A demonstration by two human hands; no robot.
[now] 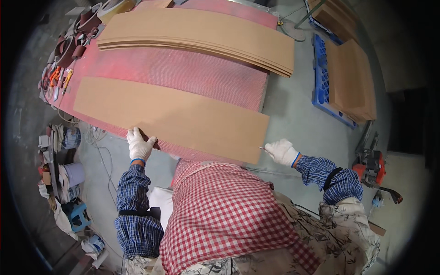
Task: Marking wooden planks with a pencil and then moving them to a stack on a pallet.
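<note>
Left fingers: I see the left hand [140,145], in a white knit glove, laid flat with fingers together and pressed down on the near long edge of the single brown board [172,117]; not curled round it.
Right fingers: the right hand [282,151], also gloved, is closed on a thin pointed tool [263,148]; what kind of tool is too small to tell.
Tool tip: I read it as touching or just beside the board's near right corner.
Board position: it lies flat on the red mesh table top [201,75], directly ahead of both hands, its near edge overhanging the table toward the body.
Long axis: runs left to right, dipping toward the right in this view; the hands sit at opposite ends of the near edge.
Nearer hand: left is on the board; right sits just off its end.
Beyond: a stack of like boards [197,39] lies at the table's far side, well apart from the single one.
</note>
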